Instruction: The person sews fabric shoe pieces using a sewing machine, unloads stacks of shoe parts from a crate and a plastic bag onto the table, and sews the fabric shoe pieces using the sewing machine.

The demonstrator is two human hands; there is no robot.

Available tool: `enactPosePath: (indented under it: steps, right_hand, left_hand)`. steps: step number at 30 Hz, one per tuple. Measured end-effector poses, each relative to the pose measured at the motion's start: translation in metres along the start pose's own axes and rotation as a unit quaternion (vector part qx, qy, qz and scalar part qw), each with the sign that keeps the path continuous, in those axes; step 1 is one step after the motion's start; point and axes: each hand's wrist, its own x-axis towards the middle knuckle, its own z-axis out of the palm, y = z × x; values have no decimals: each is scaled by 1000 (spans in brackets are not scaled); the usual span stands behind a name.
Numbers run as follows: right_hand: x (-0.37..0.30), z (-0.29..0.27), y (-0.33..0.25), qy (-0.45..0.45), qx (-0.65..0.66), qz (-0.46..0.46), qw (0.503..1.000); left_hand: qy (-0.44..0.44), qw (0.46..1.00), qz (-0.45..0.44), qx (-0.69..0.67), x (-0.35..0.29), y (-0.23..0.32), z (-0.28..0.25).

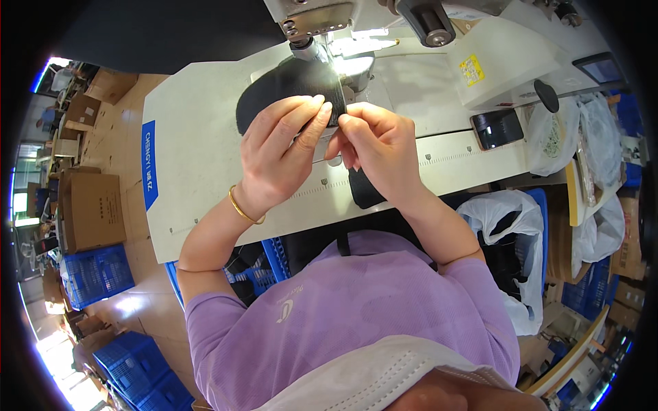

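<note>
Head view: black fabric piece (277, 85) lay on the pale sewing table (195, 137), its far edge beneath the lit head of the sewing machine (322, 20). Left hand (277, 151) gripped the piece's near right corner between thumb and fingertips, other fingers bent. Right hand (384, 147), just beside it, pinched the same corner, thumb against index finger. Black strip (364, 190) hung over the table's near edge below the right hand; whether joined to the piece, could not tell. Dark phone (497, 129) lay further right.
</note>
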Motion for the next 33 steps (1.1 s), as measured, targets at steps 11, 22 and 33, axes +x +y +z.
enactPosePath:
  steps: [11,22,33]
  right_hand:
    - [30,-3,10,-12,0,-51,999]
    - [20,-3,14,-24,6,-14,1000]
    - [19,0,19,-28,-4,3,1000]
  left_hand:
    - [20,999,46,13,14,-23,9]
    - [36,995,79,49,18,-47,22]
    - [23,994,67,87,18,-37,22]
